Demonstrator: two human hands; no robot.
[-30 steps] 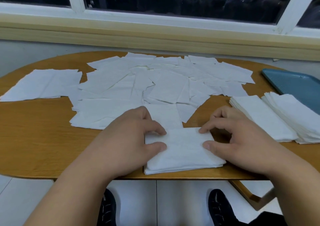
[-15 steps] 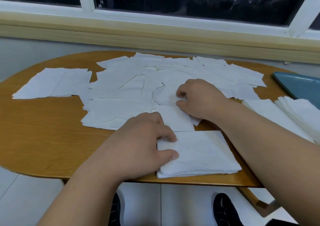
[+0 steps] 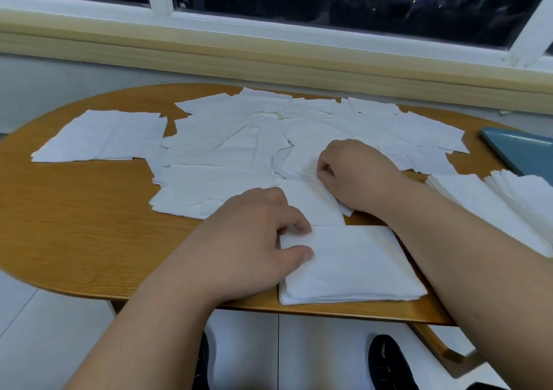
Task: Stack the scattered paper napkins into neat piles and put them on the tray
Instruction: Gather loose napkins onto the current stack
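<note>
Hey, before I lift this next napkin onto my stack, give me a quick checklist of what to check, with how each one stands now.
1. Grip of right hand on loose white paper napkin: ok, pinched at its edge.
2. Only one sheet taken: cannot tell.
3. Support for near stack of white napkins: ok, left hand presses its left edge.
4. Stack edges aligned: ok.
5. Tray loaded: not ok, two finished piles lie beside the blue plastic tray on the wooden table.
</note>
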